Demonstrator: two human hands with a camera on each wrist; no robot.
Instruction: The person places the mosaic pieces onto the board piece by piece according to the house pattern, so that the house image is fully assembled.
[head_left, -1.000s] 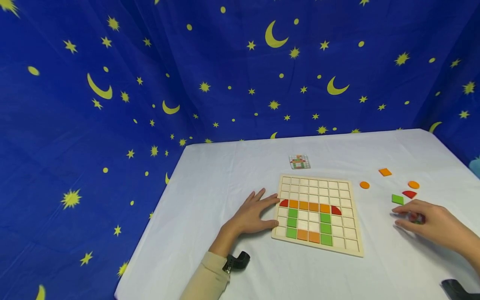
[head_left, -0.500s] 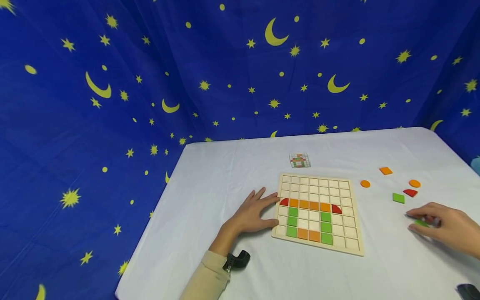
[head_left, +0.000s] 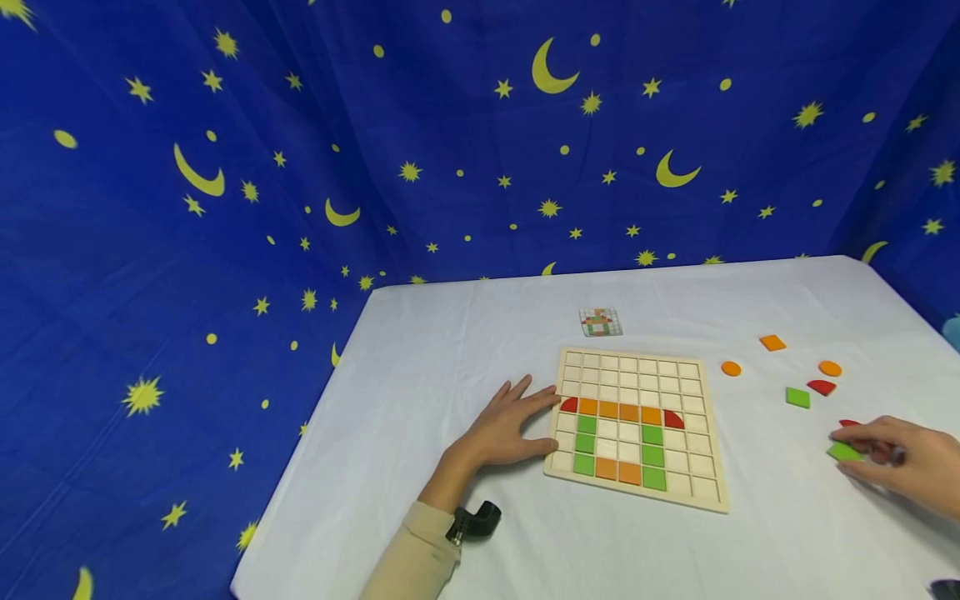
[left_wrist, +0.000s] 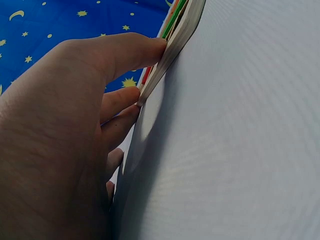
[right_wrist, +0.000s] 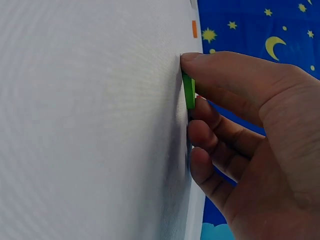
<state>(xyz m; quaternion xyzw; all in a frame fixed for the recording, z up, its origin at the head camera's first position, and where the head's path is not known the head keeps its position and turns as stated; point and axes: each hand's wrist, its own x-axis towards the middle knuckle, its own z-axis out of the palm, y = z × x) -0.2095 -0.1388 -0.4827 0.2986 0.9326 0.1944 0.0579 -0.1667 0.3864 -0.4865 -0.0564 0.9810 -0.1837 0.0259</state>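
My left hand (head_left: 510,427) rests with spread fingers at the left edge of the wooden grid board (head_left: 693,433); in the left wrist view its thumb (left_wrist: 145,49) touches the board's rim. Red quarter-round tiles (head_left: 673,419), orange square tiles (head_left: 608,410) and green square tiles (head_left: 652,456) lie in the board's cells. To the right, my right hand (head_left: 903,458) pinches a loose green square tile (head_left: 845,451) between thumb and fingers, low at the table. Just behind its fingers a red tile (head_left: 850,422) is partly hidden. In the right wrist view the green tile (right_wrist: 189,91) shows beside the thumb.
Beyond the right hand lie another green square (head_left: 798,397), a red quarter-round (head_left: 822,387), orange discs (head_left: 731,368) and an orange square (head_left: 772,342). A small pattern card (head_left: 600,322) lies behind the board. White cloth (head_left: 450,333) covers the table; a starry blue curtain (head_left: 465,125) hangs behind.
My right hand has moved right and slightly toward me, away from the other loose tiles. The green tile at its fingertips and the red one behind show more. The left hand stays put.
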